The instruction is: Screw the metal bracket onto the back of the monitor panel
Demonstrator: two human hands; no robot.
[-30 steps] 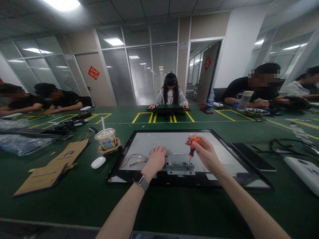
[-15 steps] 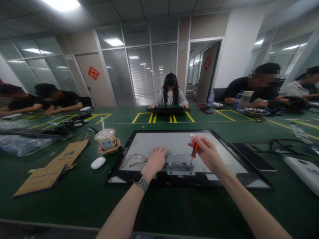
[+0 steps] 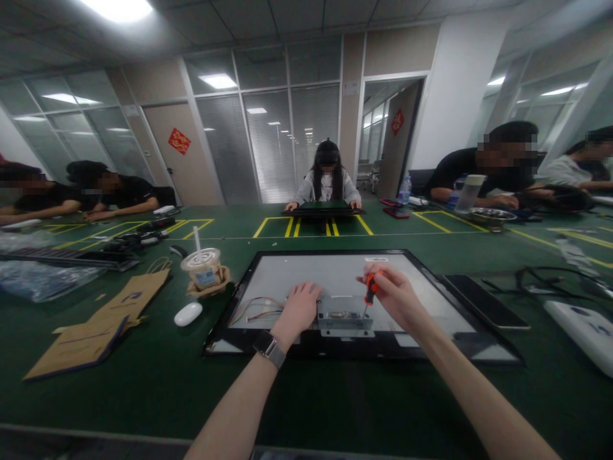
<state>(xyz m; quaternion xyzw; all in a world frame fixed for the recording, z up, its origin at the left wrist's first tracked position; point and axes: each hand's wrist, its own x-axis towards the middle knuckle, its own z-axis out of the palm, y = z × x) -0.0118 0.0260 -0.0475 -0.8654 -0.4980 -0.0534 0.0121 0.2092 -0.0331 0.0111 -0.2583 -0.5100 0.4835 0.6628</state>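
A flat display panel [image 3: 287,271] with a black frame lies back side up before me. On its near part sits a metal bracket [image 3: 345,323] with connector ports along its front. My right hand [image 3: 395,291] grips a red and black screwdriver [image 3: 370,289], its shaft pointing down at the right end of the bracket. Whether the tip sits in a screw is too small to tell. My left hand [image 3: 301,306] rests with fingers extended on the panel, against the bracket's left side. Thin loose wires [image 3: 258,306] run left of that hand.
Left of the panel are a white mouse [image 3: 188,314], a lidded cup with a straw [image 3: 204,267] and brown paper bags [image 3: 100,326]. A dark phone-like slab [image 3: 483,300] and a white device [image 3: 582,332] lie to the right. Co-workers sit across the green table [image 3: 158,396].
The screwdriver in my right hand has tilted more upright and shifted slightly left, and the fingers have turned around its handle. My left hand stays in place.
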